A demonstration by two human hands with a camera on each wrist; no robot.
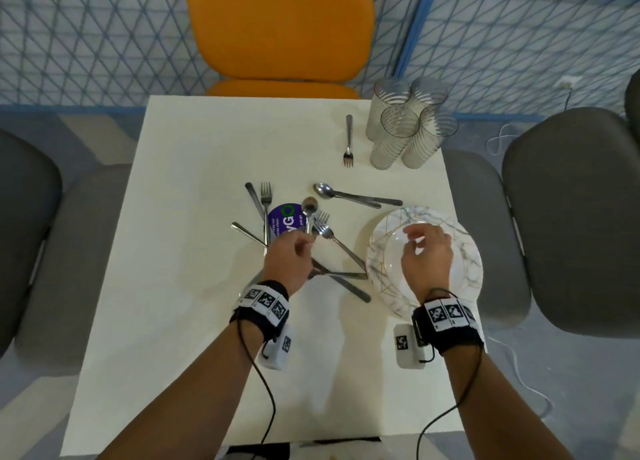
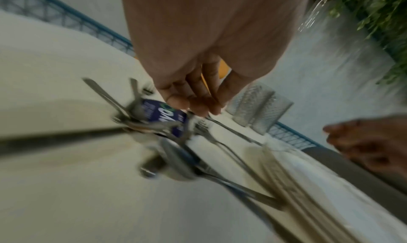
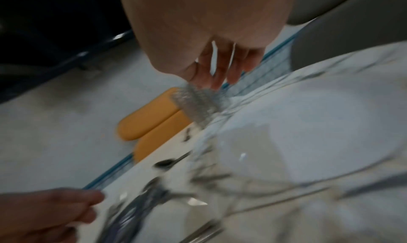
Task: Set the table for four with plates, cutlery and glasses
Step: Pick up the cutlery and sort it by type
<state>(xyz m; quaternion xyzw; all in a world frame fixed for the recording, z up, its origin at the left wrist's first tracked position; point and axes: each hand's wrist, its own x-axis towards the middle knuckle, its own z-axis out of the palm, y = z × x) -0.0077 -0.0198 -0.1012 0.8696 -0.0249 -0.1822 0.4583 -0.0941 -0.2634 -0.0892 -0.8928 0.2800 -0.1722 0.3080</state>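
A tangled pile of forks, spoons and knives (image 1: 311, 251) lies mid-table, partly over a purple round sticker (image 1: 285, 220). My left hand (image 1: 306, 243) is low over the pile, thumb and fingertips pinching the handle end of a spoon (image 1: 309, 208). The blurred left wrist view shows those fingertips (image 2: 198, 107) together beside the sticker (image 2: 167, 112). A stack of marbled white plates (image 1: 464, 251) sits at the right edge. My right hand (image 1: 414, 243) hovers just above it, fingers loosely curled and holding nothing. The right wrist view shows the same, with the right hand (image 3: 215, 76) over the plates (image 3: 319, 125).
Several ribbed glasses (image 1: 405, 127) stand clustered at the back right corner, a lone fork (image 1: 348, 140) beside them. Two spoons (image 1: 346, 194) lie behind the plates. An orange chair (image 1: 280, 26) stands at the far side and grey chairs at the left (image 1: 27, 234) and right (image 1: 571, 217).
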